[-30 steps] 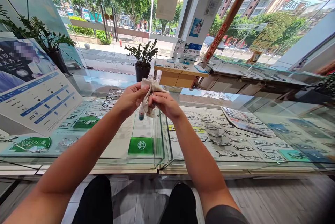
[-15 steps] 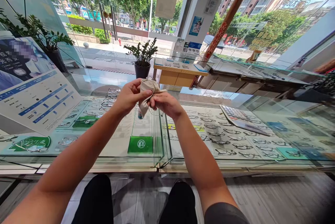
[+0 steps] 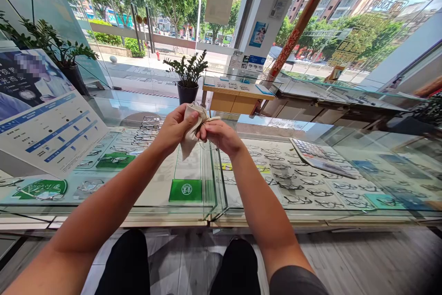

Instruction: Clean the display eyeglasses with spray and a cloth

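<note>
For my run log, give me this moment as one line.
left hand: pinching beige cloth | right hand: gripping same cloth | below: glass display counter | right: calculator

Bare forearms, dark short sleeve, black trousers.

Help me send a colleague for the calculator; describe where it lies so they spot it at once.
Start at the long glass display counter full of spectacle frames. On its top, right of both hands, lies the calculator, flat and slanted. It is the only grey, keyed slab there; everything around it sits under the glass.
</note>
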A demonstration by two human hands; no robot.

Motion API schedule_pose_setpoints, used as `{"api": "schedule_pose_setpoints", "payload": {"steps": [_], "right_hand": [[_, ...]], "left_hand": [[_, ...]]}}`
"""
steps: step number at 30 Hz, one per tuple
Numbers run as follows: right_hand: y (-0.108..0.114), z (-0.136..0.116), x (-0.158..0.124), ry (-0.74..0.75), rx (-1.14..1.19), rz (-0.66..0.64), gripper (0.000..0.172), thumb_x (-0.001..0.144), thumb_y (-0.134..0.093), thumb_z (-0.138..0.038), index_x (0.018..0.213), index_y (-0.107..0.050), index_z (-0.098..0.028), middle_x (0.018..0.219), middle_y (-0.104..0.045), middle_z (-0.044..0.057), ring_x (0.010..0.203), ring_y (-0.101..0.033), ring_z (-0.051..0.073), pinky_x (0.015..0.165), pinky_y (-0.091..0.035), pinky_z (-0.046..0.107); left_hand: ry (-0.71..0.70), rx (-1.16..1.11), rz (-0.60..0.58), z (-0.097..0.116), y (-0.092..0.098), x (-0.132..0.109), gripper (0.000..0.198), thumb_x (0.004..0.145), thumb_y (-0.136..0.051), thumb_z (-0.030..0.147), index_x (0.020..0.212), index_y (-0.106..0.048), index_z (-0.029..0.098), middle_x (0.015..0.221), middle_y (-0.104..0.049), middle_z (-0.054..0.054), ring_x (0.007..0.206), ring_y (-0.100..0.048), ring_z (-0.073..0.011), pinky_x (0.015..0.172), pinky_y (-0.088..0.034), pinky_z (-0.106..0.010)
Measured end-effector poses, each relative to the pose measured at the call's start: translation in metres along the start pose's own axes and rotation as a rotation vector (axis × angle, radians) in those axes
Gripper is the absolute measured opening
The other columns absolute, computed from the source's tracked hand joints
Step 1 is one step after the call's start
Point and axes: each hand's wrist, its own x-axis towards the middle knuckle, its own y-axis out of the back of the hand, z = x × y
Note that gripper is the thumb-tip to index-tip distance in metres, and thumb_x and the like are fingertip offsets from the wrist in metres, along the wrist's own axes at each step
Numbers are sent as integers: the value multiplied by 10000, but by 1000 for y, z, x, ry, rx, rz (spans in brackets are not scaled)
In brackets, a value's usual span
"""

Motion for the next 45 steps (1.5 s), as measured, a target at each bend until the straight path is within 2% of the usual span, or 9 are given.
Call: {"api": "schedule_pose_setpoints", "payload": {"steps": [12,16,20,23,25,30,35,40,45], "right_hand": [[-5,2,-1,16,-31,1,445,884,-850,-618,739,-782,-203,828,-746,68,850,-637,215,790,-506,343],[-14,-7,-5,86,-167,21,411,914,-820,-627,852,-834,-220,891,-770,65,863,-652,223,854,-544,384],[-18,-17,-8,342,-406,296,262,970,-732,-514,1010,-843,-280,1079,-791,60,1120,-695,281,1038,-541,457],[-7,-11,-5,461,-571,599,193,968,-637,-389,975,-788,-269,1075,-751,59,1087,-669,268,1020,-524,459],[2,1,-1,365,-643,597,180,908,-640,-323,1029,-753,-252,1071,-726,58,1016,-651,249,952,-527,437],[-1,46,8,-138,-812,173,719,804,-857,-387,1468,-623,-242,1357,-713,108,1075,-687,258,913,-545,404],[-7,63,14,-214,-954,104,228,883,-814,-374,1008,-736,-200,983,-760,47,851,-673,204,814,-498,345],[44,41,6,-177,-1020,555,269,906,-760,-475,919,-663,-224,922,-761,49,802,-631,213,758,-454,341],[96,42,-9,-401,-1208,874,158,890,-711,-351,861,-592,-251,986,-777,77,881,-645,265,770,-449,359]], "left_hand": [[-16,31,-116,12,3,-1,461,878,-956,536,1035,-657,221,647,-738,6,531,-689,-167,532,-550,-272],[-84,78,-15,22,3,-6,446,820,-997,521,965,-716,207,682,-737,8,562,-689,-154,550,-564,-267],[-224,99,189,34,20,-9,453,752,-1049,497,939,-757,205,833,-783,-1,711,-730,-138,661,-603,-239],[-279,42,270,42,46,-6,457,736,-1063,489,981,-791,215,883,-800,-8,772,-761,-154,709,-630,-249],[-300,-30,332,43,65,-1,454,729,-1065,489,991,-810,219,904,-816,-14,752,-764,-158,713,-653,-268],[-228,-148,465,29,98,11,393,749,-1049,456,942,-788,234,856,-814,8,698,-758,-146,688,-671,-267],[-117,-187,506,14,104,14,381,799,-1025,426,981,-749,237,869,-818,2,857,-828,-190,754,-681,-270],[-21,-197,455,7,95,12,408,786,-1036,434,983,-747,223,865,-824,-10,793,-816,-187,714,-679,-276],[43,-175,356,-4,83,8,439,754,-1056,447,983,-765,212,911,-841,-39,844,-825,-209,734,-679,-288]]}}
